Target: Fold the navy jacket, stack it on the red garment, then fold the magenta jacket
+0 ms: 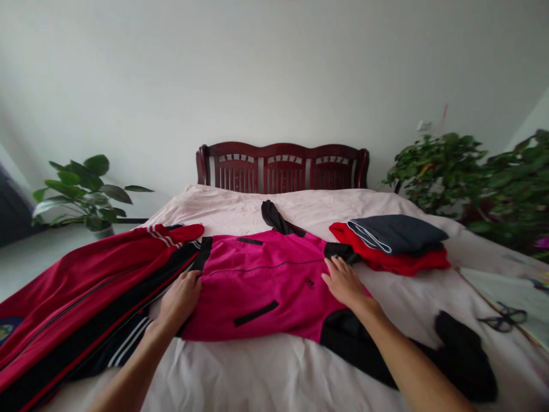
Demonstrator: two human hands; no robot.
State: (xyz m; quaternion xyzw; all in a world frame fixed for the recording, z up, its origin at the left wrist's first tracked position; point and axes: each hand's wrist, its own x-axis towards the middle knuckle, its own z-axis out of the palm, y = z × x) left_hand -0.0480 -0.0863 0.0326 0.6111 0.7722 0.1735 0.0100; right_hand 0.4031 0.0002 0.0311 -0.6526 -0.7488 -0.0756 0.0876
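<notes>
A bright pink zip jacket (274,280) with black sleeves, collar and hem lies spread sideways on the bed. Its hem faces left and its collar right. My left hand (182,297) is closed at the black hem, fingers curled on the fabric. Near the collar, my right hand (345,283) rests on the jacket's upper front with its fingers apart. One black sleeve (277,216) points to the far side; the other passes beneath my right forearm toward the near right.
Red and black garments (98,286) lie at left. Folded dark clothing (397,233) tops a red pile (386,260) at right. Glasses (504,317) lie by an open book or board (497,286). The wooden headboard (283,166) stands behind; potted plants (90,189) flank the bed.
</notes>
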